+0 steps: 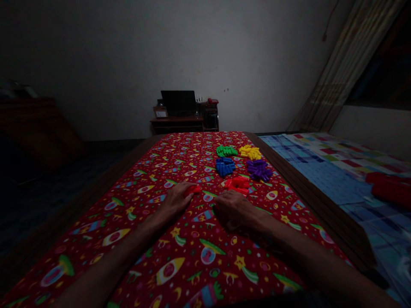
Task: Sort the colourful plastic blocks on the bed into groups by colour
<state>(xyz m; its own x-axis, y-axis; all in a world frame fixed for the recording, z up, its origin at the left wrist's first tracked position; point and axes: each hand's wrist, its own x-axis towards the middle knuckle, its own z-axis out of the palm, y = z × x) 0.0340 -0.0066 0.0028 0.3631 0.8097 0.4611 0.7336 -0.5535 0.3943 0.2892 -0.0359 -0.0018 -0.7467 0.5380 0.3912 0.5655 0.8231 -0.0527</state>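
My left hand is closed on small red plastic pieces just above the patterned red cloth. My right hand is closed beside it, fingers curled down; whatever they may hold is hidden. Just beyond the right hand lies a pile of red plastic pieces. Farther off are a blue pile, a purple pile, a green pile and a yellow pile of similar short pieces. Their exact kind is too small and dark to tell.
The cloth covers a long surface with brown edges. Beyond its far end stands a desk with a dark monitor. A blue checked mat lies to the right, with red fabric on it.
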